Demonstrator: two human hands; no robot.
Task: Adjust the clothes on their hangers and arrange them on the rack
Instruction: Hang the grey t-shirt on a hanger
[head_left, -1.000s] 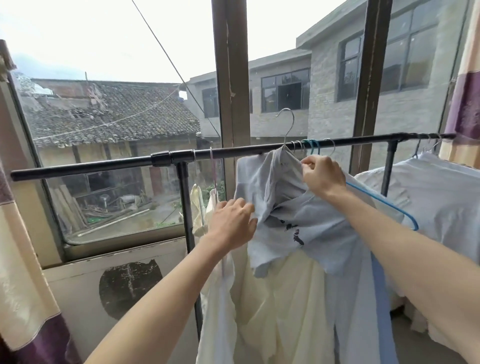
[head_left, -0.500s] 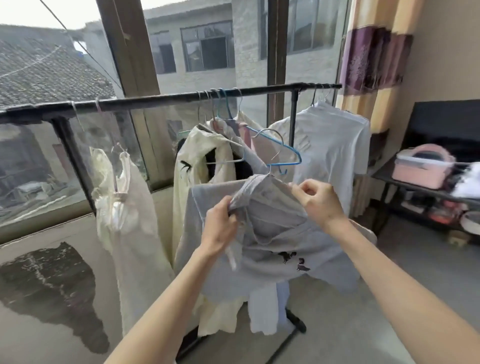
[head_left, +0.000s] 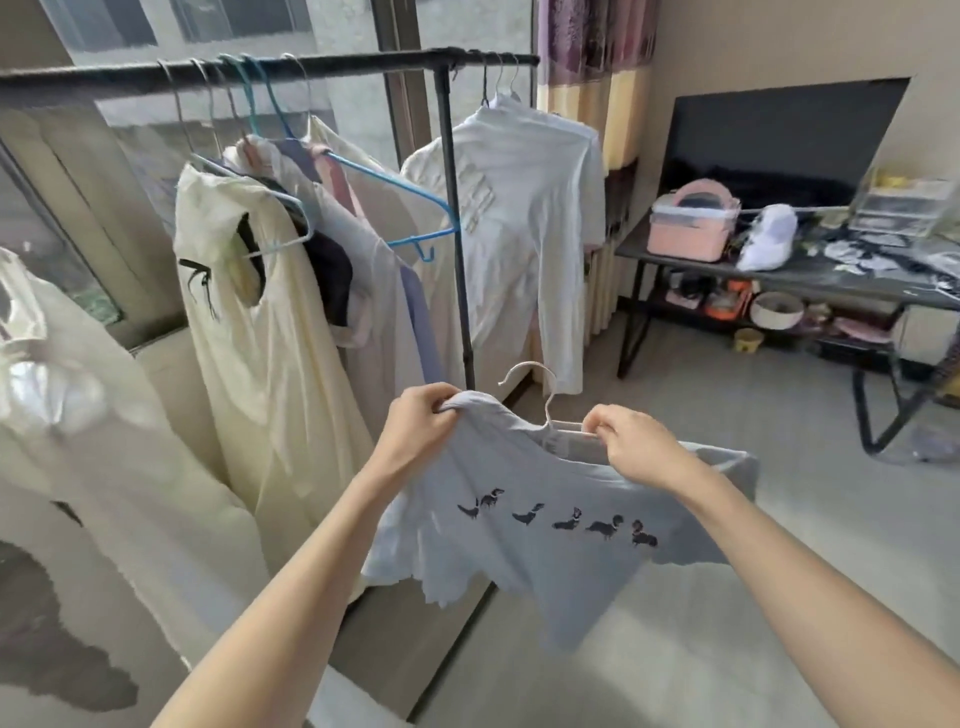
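Garments on the long black metal rack (head_left: 322, 65) hang as they did a second ago: a cream sleeveless dress (head_left: 270, 332) at the left, a cluster of pale pieces on wire hangers and a blue plastic hanger (head_left: 395, 192) beside it, and a white short-sleeved shirt (head_left: 524, 218) near the rack's right end. What has changed is the pale grey-blue T-shirt with a row of small dark animal prints (head_left: 545, 525): a second ago it hung at the rail, half a second ago it was bunched between both hands, and now it is well clear of the rack, low in front of the person, spread out on a thin white wire hanger (head_left: 540, 410) whose hook points up, free of the rail. The left hand (head_left: 421, 431) grips the shirt's left shoulder, fingers curled round the cloth. The right hand (head_left: 639, 447) pinches the hanger's arm and the neckline together. The left shoulder looks seated; the right side likely still needs pulling over the hanger before rehanging. At the far right stands a dark cluttered table (head_left: 810, 278).
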